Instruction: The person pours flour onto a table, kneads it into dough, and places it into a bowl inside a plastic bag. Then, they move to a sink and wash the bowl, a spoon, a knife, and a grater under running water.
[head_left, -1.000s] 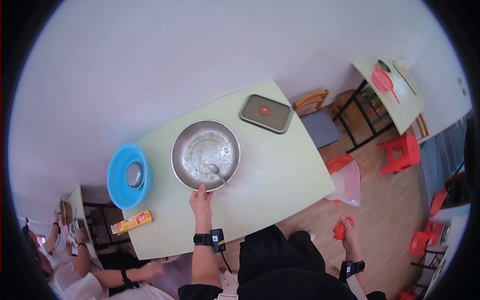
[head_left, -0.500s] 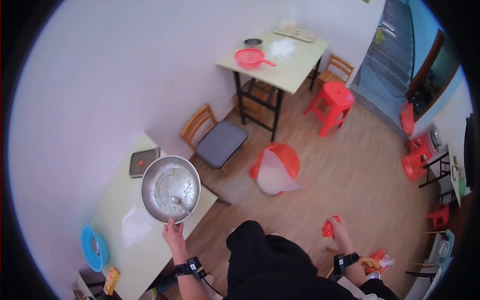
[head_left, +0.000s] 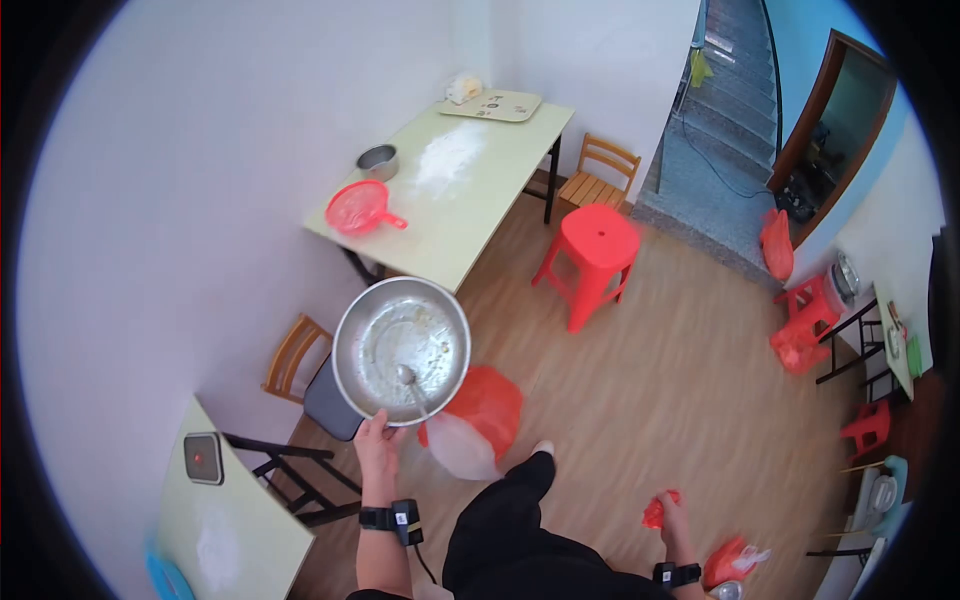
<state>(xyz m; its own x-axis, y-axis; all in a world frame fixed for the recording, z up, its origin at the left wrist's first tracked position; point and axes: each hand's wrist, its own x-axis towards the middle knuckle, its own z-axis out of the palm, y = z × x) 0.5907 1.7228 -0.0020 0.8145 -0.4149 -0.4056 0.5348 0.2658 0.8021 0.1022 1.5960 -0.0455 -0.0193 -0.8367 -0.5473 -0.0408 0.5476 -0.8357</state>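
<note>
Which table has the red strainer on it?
The upper table by the wall: the red strainer lies there beside a small metal pot. The lower-left table has a dark tray instead; the far-right table, a green item.

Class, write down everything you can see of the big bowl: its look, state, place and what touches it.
The bowl is round, wide and silvery, apparently metal, with a thin rim. Its shiny inside is smeared, with small yellowish bits stuck to it. It is held off the table, open side facing the camera. The left hand grips its near rim. A spoon lies inside, its handle towards that rim. The underside is hidden.
</note>
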